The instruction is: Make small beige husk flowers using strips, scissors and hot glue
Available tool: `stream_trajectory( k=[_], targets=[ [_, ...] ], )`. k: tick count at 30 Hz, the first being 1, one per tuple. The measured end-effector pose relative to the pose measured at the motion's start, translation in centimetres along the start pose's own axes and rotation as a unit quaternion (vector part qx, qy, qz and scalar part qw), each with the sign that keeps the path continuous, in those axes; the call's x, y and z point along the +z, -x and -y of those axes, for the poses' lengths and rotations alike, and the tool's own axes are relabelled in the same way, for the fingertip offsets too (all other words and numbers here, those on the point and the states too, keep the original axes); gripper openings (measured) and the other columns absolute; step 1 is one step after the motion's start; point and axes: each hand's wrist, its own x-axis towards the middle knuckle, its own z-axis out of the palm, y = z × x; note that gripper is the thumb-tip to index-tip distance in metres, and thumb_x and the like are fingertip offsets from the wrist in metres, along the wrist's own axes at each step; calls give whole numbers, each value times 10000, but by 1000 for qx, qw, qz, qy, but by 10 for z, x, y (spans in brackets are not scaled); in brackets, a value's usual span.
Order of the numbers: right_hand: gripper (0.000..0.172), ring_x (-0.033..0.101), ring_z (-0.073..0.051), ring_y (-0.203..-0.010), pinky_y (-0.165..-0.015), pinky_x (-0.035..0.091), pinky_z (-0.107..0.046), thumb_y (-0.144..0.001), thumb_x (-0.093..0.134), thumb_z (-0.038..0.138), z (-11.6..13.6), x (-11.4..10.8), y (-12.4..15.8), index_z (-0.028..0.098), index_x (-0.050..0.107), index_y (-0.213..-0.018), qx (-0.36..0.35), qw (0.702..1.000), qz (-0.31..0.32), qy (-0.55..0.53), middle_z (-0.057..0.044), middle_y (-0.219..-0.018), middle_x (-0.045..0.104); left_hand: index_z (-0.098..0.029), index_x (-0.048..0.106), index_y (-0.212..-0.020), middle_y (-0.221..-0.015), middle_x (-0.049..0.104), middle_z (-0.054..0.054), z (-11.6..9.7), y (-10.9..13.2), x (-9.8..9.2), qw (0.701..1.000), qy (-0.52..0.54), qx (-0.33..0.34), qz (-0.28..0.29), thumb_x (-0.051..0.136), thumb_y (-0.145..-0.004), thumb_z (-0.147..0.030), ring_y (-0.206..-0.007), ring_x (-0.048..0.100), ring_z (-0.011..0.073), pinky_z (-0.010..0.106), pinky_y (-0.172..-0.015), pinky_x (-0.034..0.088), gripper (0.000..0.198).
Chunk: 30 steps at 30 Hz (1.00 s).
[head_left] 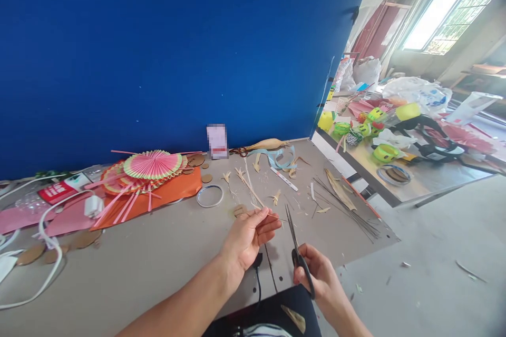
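Note:
My left hand (249, 234) pinches a thin pale strand (276, 217) between thumb and forefinger, its other fingers loosely curled. To its right, my right hand (316, 274) is closed around the black handles of a pair of scissors (294, 239), whose blades point up and away, slightly apart, close to the strand's tip. Beyond the hands lie dried husk pieces (276, 198), a white marker (284, 179) and a light blue ribbon (281, 158). Several thin dark wires (348, 208) and a long dry husk (340, 189) rest on the grey table at the right.
Pink paper fans (155, 164) lie on an orange sheet at the left, near a bottle (63, 189), a white charger (94, 206) and cables. A clear ring (210, 196) and round discs (196, 160) sit nearby. A blue partition (177, 58) stands behind. Another cluttered table (435, 181) is at right.

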Motion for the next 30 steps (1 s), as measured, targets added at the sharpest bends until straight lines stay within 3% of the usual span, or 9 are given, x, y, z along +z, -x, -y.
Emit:
stream_trajectory(
  k=[12,19,22,25,30],
  targets=[
    [458,263,-63,-443,-424,200,-201,-572,644,565,-13,2,-4,193,382,-623,-15,999,-31,6,73,-479,320,-114,609,-739,-744,690,68,1,-1,0,1000,-4,-1,4,625,-727,-226,-646,668,135,161,-472,497,114],
    [486,311,-73,-400,-423,265,-213,-543,632,604,-1,4,-3,203,364,-597,22,999,-42,2,73,-438,332,-124,619,-733,-748,686,62,-3,-3,-7,999,-17,31,-2,646,-703,-256,-660,659,131,162,-482,486,137],
    [465,321,-87,-466,-451,273,-212,-592,594,610,7,-3,-3,196,387,-640,-1,999,-25,31,52,-509,366,-131,621,-698,-744,686,62,-8,2,-7,994,-96,55,15,655,-687,-291,-656,654,133,164,-487,467,164],
    [426,292,-90,-505,-457,245,-205,-631,579,576,14,-15,-6,190,406,-675,-23,996,4,86,49,-562,361,-116,634,-651,-637,673,64,-12,8,-8,966,-241,78,59,674,-657,-320,-564,631,122,176,-492,444,208],
    [287,231,-82,-526,-466,220,-198,-641,643,370,33,-30,-14,184,426,-664,-21,973,68,220,71,-568,299,-117,661,-693,-537,649,47,-20,13,-13,936,-334,18,112,713,-594,-303,-503,615,130,199,-493,429,217]
  ],
)
